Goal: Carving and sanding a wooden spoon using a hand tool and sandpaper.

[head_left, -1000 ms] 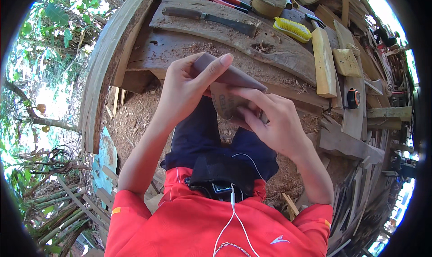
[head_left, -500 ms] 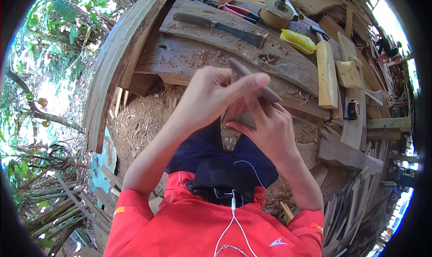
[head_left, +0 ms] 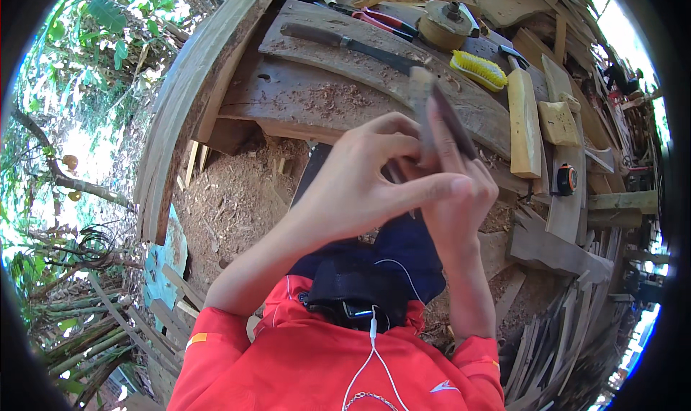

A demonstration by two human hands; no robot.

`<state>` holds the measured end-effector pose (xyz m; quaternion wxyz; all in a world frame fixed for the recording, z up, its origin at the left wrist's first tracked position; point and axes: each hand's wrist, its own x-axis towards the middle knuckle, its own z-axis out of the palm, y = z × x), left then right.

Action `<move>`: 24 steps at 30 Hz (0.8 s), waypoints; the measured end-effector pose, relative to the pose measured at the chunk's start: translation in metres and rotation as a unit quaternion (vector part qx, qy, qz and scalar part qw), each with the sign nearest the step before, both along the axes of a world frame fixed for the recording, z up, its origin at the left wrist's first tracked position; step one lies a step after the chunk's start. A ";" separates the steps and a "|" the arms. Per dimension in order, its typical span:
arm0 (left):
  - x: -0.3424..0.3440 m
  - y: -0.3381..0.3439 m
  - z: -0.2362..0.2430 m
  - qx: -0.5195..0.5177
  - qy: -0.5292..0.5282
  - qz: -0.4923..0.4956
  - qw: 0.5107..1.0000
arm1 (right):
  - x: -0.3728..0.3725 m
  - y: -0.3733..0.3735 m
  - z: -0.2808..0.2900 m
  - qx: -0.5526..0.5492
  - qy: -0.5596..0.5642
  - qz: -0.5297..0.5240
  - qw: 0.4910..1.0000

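Note:
My right hand (head_left: 461, 195) grips a folded dark brown abrasive sheet (head_left: 457, 123), held upright and slightly blurred, with a finger stretched along it. My left hand (head_left: 367, 177) has its fingers curled at the sheet's lower left side, its thumb across the front of my right hand; some fingertips are hidden. Both hands are over my lap, in front of a wooden bench (head_left: 302, 98) scattered with shavings. Beyond the sheet lie a wood-handled blade (head_left: 374, 51) and a yellow brush (head_left: 479, 69).
Red pliers (head_left: 381, 21), a round wooden tool (head_left: 443, 26), a pale wood block (head_left: 524, 123) and a tape measure (head_left: 566, 178) sit around the bench. A long curved plank (head_left: 173, 101) rises at left. Wood offcuts (head_left: 561, 310) lie at right; foliage grows at far left.
Both hands have moved rightward. The folded sheet has turned from slanting sideways to standing more upright, and its printed backing has turned out of sight.

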<state>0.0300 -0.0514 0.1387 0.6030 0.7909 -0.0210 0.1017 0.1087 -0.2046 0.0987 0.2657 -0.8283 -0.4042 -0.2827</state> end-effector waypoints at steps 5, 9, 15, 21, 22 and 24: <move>-0.018 -0.036 -0.026 0.155 -0.338 0.262 0.891 | 0.009 0.010 0.008 0.172 0.064 -0.065 0.981; -0.044 -0.080 -0.037 -0.013 -0.245 0.058 0.968 | 0.009 0.007 -0.004 0.332 0.242 -0.069 0.909; -0.043 -0.074 -0.055 -0.041 -0.150 0.124 0.980 | 0.002 0.013 -0.013 0.341 0.226 -0.066 0.910; -0.037 -0.061 -0.058 0.000 -0.203 0.229 0.952 | -0.012 0.013 -0.018 0.338 0.256 -0.087 0.901; -0.032 -0.059 -0.060 -0.011 -0.227 0.255 0.940 | -0.013 0.012 -0.020 0.296 0.213 -0.058 0.929; -0.026 -0.052 -0.063 -0.019 -0.252 0.284 0.925 | -0.027 0.021 -0.020 0.340 0.254 -0.057 0.904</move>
